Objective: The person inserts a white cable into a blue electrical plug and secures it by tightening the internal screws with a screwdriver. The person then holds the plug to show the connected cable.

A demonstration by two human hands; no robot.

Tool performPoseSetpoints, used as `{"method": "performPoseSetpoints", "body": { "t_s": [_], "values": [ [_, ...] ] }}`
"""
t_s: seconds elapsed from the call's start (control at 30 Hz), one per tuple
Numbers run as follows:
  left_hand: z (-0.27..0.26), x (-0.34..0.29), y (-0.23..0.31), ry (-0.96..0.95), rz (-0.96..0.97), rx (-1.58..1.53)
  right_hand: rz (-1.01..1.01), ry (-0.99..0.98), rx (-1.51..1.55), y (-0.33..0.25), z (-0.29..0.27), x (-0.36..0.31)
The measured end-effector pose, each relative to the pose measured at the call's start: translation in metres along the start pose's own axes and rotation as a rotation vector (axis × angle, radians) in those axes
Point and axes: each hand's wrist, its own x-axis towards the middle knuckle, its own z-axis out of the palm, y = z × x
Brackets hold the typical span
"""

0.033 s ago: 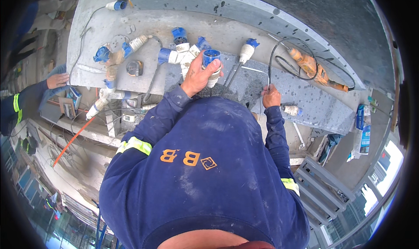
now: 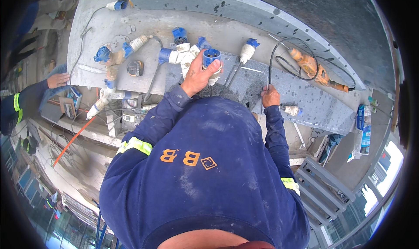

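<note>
My left hand (image 2: 197, 77) is wrapped round a blue and white industrial plug (image 2: 211, 57), its round blue end facing up and its lower part hidden by my fingers. To the right, my right hand (image 2: 270, 96) is closed on a black power cable (image 2: 270, 70), which loops up to an orange power tool (image 2: 317, 70) lying on its side. Just left of the held plug rests a white multi-way splitter (image 2: 185, 54) with blue sockets. A white connector with a blue cap (image 2: 248, 50) stands between my hands, cables running down from it.
More blue and white connectors (image 2: 118, 57) and a small round dark object (image 2: 135, 68) lie on the left of the stained grey surface (image 2: 144, 24). Beside my right wrist is another white plug (image 2: 291, 110). Another person's hand (image 2: 58, 79) rests at the left edge. Grey slats (image 2: 321, 190) stand lower right.
</note>
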Motion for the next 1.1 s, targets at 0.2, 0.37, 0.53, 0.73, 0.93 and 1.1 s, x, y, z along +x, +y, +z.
{"method": "performPoseSetpoints", "body": {
  "t_s": [0.2, 0.37, 0.53, 0.73, 0.93, 1.1],
  "values": [
    [-0.014, 0.005, -0.005, -0.022, 0.048, -0.031, -0.387, 0.325, -0.148, -0.069, -0.016, 0.003],
    [-0.009, 0.003, -0.009, -0.03, 0.018, -0.187, -0.431, -0.42, 0.587, -0.183, -0.012, -0.014],
    [-0.003, -0.01, 0.002, 0.034, 0.029, -0.173, -0.424, -0.563, 0.545, -0.192, 0.015, -0.018],
    [0.008, -0.015, 0.017, 0.097, 0.093, -0.246, -0.447, -0.507, 0.5, -0.193, 0.0, -0.037],
    [0.01, 0.001, 0.056, 0.105, 0.14, -0.51, -0.477, -0.523, 0.637, -0.184, -0.008, -0.052],
    [0.043, 0.003, 0.089, 0.116, 0.092, -0.688, -0.512, -0.466, 0.683, -0.182, -0.064, -0.061]
  ]
}}
